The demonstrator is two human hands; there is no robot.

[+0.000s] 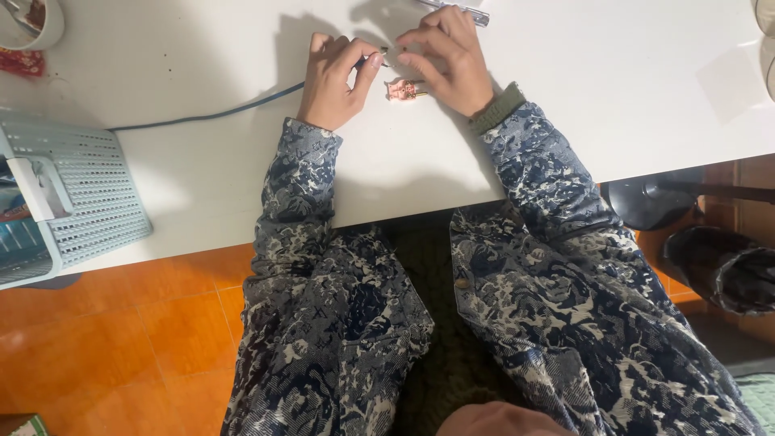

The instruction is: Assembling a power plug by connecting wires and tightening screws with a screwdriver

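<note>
Both of my hands rest on the white table near its far side. My left hand pinches the end of a dark blue cable between thumb and fingers. My right hand meets it, its fingertips closed on the cable's small tip. A small pink and white object lies on the table just under my right hand, between the two wrists. Both arms wear blue and white patterned sleeves.
A light blue perforated plastic basket overhangs the table's left edge. A metal tool lies at the far edge behind my right hand. A white bowl sits at the top left. Orange floor tiles and a dark chair base lie below.
</note>
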